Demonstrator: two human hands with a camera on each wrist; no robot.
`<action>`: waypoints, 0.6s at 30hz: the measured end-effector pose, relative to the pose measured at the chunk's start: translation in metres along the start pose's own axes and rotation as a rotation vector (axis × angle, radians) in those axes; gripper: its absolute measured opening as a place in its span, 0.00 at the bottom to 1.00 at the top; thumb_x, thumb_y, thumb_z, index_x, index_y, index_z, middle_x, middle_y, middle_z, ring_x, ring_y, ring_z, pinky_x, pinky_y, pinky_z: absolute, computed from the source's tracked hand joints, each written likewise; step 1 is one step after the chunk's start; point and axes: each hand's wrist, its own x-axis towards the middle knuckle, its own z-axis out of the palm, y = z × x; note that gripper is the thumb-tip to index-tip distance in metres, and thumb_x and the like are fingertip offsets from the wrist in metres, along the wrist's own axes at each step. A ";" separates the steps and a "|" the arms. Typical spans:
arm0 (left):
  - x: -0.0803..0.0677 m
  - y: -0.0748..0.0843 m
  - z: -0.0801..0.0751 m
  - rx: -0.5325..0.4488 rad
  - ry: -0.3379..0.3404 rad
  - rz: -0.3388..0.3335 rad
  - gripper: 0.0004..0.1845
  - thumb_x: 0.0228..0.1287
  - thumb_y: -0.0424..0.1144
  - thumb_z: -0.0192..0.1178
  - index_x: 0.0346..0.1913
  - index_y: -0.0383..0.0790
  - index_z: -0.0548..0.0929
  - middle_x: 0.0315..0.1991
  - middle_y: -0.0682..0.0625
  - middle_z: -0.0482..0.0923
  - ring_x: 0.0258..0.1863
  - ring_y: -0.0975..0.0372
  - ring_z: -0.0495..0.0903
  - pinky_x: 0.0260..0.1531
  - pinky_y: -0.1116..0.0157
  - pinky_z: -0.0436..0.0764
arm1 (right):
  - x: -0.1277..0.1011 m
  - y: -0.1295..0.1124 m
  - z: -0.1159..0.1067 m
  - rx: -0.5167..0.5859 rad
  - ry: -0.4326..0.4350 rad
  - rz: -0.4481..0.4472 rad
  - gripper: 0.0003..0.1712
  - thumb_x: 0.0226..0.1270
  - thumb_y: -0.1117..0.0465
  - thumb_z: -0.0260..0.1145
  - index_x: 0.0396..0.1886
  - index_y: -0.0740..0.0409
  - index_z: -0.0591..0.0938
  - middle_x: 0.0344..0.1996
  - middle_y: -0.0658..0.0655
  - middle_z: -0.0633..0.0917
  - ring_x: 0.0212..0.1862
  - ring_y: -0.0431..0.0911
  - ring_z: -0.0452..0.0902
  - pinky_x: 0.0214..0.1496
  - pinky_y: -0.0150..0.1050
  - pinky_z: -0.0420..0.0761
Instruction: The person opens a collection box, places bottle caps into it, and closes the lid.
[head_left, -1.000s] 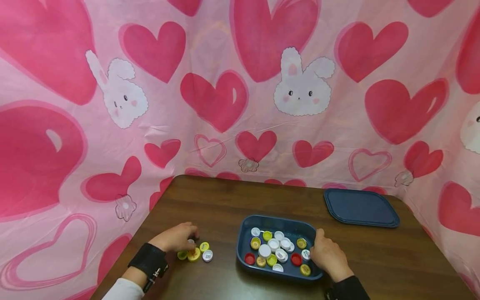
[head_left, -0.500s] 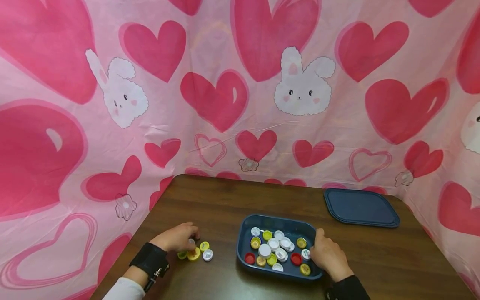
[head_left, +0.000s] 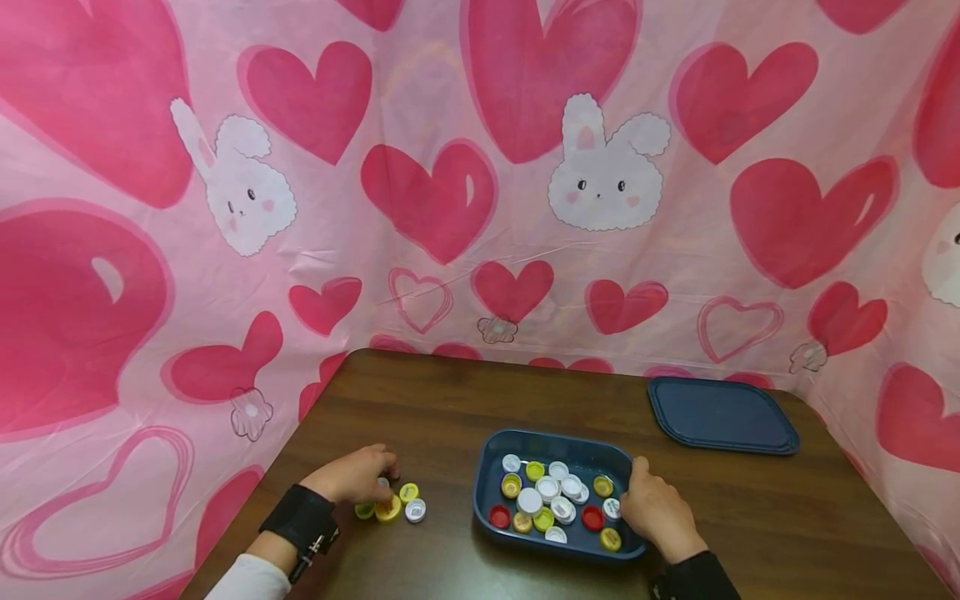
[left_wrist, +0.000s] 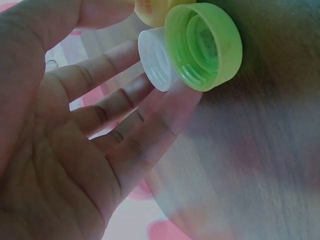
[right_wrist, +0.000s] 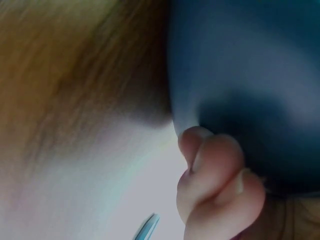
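My left hand [head_left: 352, 477] rests low over a small group of bottle caps on the table's left side. In the left wrist view its fairly straight fingers reach a white cap [left_wrist: 152, 60] and a green cap [left_wrist: 204, 47], the thumb lying close to a yellow cap [left_wrist: 157, 12]. Just right of that hand are another yellow cap [head_left: 408, 492] and a white cap [head_left: 415, 511]. With my right hand [head_left: 660, 510] I grip the right end of a dark blue plastic container [head_left: 592, 448]; the right wrist view shows curled fingertips at its wall. White, yellow and red caps [head_left: 592, 518] lie inside it.
A flat dark blue lid [head_left: 723, 414] lies at the back right of the brown wooden table [head_left: 450, 396]. Behind the table hangs a pink cloth [head_left: 525, 242] printed with hearts and rabbits.
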 end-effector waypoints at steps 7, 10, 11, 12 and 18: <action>-0.001 0.001 -0.001 -0.009 -0.003 0.000 0.11 0.49 0.35 0.71 0.38 0.40 0.84 0.36 0.50 0.74 0.34 0.58 0.72 0.35 0.59 0.77 | 0.000 -0.001 -0.001 -0.004 -0.001 -0.002 0.22 0.67 0.62 0.62 0.52 0.70 0.66 0.36 0.67 0.82 0.35 0.56 0.79 0.37 0.54 0.79; 0.000 0.001 -0.002 -0.012 -0.008 0.002 0.11 0.49 0.35 0.71 0.38 0.41 0.84 0.36 0.51 0.74 0.34 0.58 0.72 0.35 0.59 0.77 | 0.000 0.000 -0.001 -0.006 0.006 -0.005 0.22 0.67 0.62 0.62 0.52 0.70 0.66 0.36 0.68 0.82 0.36 0.57 0.79 0.37 0.55 0.79; -0.001 0.002 -0.002 -0.014 -0.009 0.001 0.11 0.49 0.35 0.71 0.38 0.41 0.84 0.36 0.50 0.74 0.34 0.58 0.72 0.34 0.59 0.77 | 0.000 0.000 -0.001 -0.006 0.007 -0.006 0.22 0.67 0.62 0.62 0.52 0.70 0.66 0.36 0.68 0.82 0.36 0.58 0.79 0.38 0.55 0.79; 0.000 0.002 -0.002 -0.013 -0.007 0.007 0.11 0.48 0.35 0.70 0.38 0.40 0.84 0.36 0.50 0.74 0.34 0.58 0.72 0.34 0.59 0.76 | 0.000 0.000 -0.001 -0.007 0.008 -0.007 0.22 0.67 0.62 0.62 0.52 0.70 0.66 0.36 0.68 0.82 0.36 0.58 0.79 0.38 0.55 0.79; -0.001 0.003 -0.001 -0.016 0.002 0.005 0.10 0.48 0.34 0.70 0.37 0.41 0.84 0.35 0.50 0.74 0.33 0.58 0.72 0.32 0.60 0.75 | -0.001 0.000 -0.002 -0.001 -0.006 -0.006 0.23 0.67 0.62 0.62 0.53 0.71 0.65 0.36 0.68 0.82 0.36 0.58 0.79 0.38 0.55 0.79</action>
